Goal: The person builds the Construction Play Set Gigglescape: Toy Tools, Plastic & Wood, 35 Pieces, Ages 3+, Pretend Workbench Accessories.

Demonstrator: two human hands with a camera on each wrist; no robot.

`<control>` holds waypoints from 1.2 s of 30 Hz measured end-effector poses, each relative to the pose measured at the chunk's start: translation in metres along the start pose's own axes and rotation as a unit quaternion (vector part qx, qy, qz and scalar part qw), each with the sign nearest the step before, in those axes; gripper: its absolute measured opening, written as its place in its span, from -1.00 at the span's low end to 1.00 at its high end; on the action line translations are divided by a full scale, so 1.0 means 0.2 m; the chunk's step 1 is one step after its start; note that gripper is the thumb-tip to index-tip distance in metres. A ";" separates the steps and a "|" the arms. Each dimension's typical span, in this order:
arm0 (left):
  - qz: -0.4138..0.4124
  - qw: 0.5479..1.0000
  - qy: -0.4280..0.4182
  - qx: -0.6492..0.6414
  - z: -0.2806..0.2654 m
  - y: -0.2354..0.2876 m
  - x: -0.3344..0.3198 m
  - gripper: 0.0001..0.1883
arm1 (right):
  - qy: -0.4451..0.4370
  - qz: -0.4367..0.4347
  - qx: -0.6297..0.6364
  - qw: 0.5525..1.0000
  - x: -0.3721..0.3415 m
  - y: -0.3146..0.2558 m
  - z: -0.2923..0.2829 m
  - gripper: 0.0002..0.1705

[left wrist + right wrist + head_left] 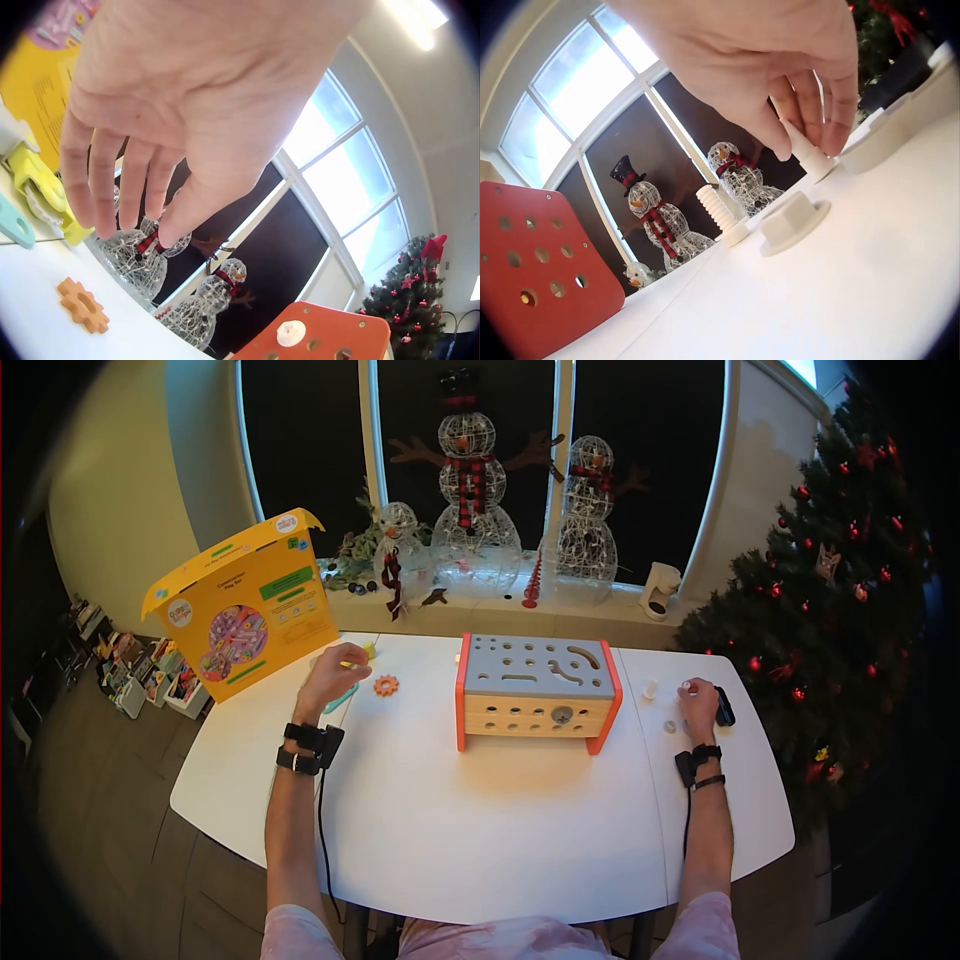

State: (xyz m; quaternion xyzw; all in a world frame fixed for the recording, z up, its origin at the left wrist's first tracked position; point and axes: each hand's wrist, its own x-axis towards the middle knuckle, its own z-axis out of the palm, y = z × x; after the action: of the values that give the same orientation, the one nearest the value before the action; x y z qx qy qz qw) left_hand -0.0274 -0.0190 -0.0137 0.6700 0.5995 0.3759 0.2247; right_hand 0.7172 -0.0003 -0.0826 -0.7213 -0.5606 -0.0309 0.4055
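My left hand (332,678) is over the table's left side, its fingers (106,184) hanging loosely and holding nothing. Beside those fingertips in the left wrist view lie a yellow toy piece (37,176) and a teal piece (15,223). An orange toy gear (385,686) lies just right of that hand. At the table's right, my right hand (698,705) pinches a white tapered piece (808,154) between thumb and fingers, its wide base close over the tabletop. Near it are a white toy screw (718,214), standing upright, and a pale toy nut (793,223).
A toy workbench (530,678) with a grey slotted top and orange-red ends stands mid-table. Behind the left hand is a yellow toy box (250,610). A dark object (725,707) lies beyond the right hand. A Christmas tree (800,590) borders the table's right edge.
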 end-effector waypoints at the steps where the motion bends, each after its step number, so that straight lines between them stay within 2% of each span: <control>1: -0.002 1.000 -0.002 0.001 0.01 -0.01 0.00 -0.70 | 0.015 -0.023 0.008 1.000 -0.01 -0.01 -0.01 -0.74; 2: 0.010 0.999 0.002 0.041 0.03 -0.03 0.00 -0.67 | 0.014 -0.022 0.007 1.000 -0.02 -0.05 -0.03 -0.74; 4: 0.022 0.997 0.003 0.079 0.09 -0.06 0.01 -0.64 | 0.029 -0.050 0.089 0.994 0.01 -0.15 -0.06 -0.80; 6: 0.036 0.981 0.039 0.189 0.18 -0.13 0.01 -0.58 | 0.019 -0.040 0.117 0.992 0.01 -0.25 -0.11 -0.81; 7: 0.036 0.981 0.038 0.188 0.22 -0.14 0.00 -0.58 | 0.009 -0.031 0.146 0.989 0.01 -0.31 -0.13 -0.82; 8: 0.032 0.969 0.043 0.239 0.26 -0.15 0.00 -0.57 | 0.009 -0.031 0.145 0.989 0.01 -0.38 -0.16 -0.82; 10: 0.029 0.955 0.048 0.290 0.28 -0.15 0.01 -0.55 | -0.021 -0.006 0.269 0.963 -0.01 -0.51 -0.21 -0.83; 12: -0.014 0.954 -0.036 0.296 0.28 -0.13 0.01 -0.52 | -0.015 -0.035 0.285 0.958 -0.02 -0.59 -0.24 -0.83; 13: -0.012 0.954 -0.038 0.296 0.29 -0.13 0.01 -0.52 | -0.009 -0.066 0.302 0.951 -0.03 -0.63 -0.26 -0.82; 14: 0.001 0.958 -0.016 0.285 0.29 -0.13 0.00 -0.54 | -0.006 -0.064 0.301 0.952 -0.04 -0.68 -0.29 -0.82; 16: 0.018 0.962 0.005 0.273 0.29 -0.10 -0.01 -0.55 | -0.010 -0.112 0.248 0.962 -0.06 -0.77 -0.36 -0.78; 18: 0.042 0.989 -0.001 0.145 0.26 -0.02 -0.04 -0.64 | -0.025 -0.114 0.266 0.957 -0.08 -0.84 -0.41 -0.78; 19: 0.044 0.989 -0.003 0.144 0.25 0.00 -0.04 -0.64 | -0.043 -0.119 0.286 0.950 -0.10 -0.87 -0.44 -0.77; 21: -0.005 0.999 -0.029 0.044 0.23 0.02 -0.01 -0.72 | -0.060 -0.123 0.308 0.942 -0.12 -0.93 -0.46 -0.77; 22: -0.005 0.999 -0.030 0.044 0.21 0.06 0.00 -0.72 | -0.078 -0.127 0.331 0.932 -0.14 -0.96 -0.48 -0.77; 24: 0.054 0.997 0.022 -0.042 0.17 0.19 -0.01 -0.78 | -0.085 -0.119 0.349 0.925 -0.18 -1.05 -0.52 -0.74; 25: 0.053 0.998 0.019 -0.042 0.15 0.29 -0.04 -0.78 | -0.093 -0.112 0.368 0.918 -0.20 -1.09 -0.54 -0.72; 27: 0.107 0.987 0.049 -0.114 0.11 0.50 -0.10 -0.80 | -0.099 -0.109 0.393 0.908 -0.26 -1.19 -0.59 -0.68; 31: 0.132 0.974 0.014 -0.182 0.12 0.75 -0.21 -0.80 | -0.132 -0.132 0.421 0.888 -0.32 -1.26 -0.59 -0.59; 32: 0.131 0.974 0.013 -0.183 0.15 0.78 -0.22 -0.80 | -0.133 -0.131 0.420 0.888 -0.33 -1.27 -0.58 -0.59; 34: 0.182 0.962 -0.044 -0.201 0.21 0.82 -0.25 -0.82 | -0.160 -0.132 0.419 0.884 -0.35 -1.27 -0.56 -0.57; 36: 0.173 0.965 -0.063 -0.185 0.27 0.89 -0.31 -0.82 | -0.171 -0.141 0.414 0.883 -0.38 -1.29 -0.54 -0.57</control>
State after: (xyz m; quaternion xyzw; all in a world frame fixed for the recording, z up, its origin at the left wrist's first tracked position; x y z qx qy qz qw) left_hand 0.1266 -0.1039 0.0715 0.7325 0.3791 0.4706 0.3135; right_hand 0.5188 -0.1160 0.0934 -0.3952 -0.6790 0.2710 0.5562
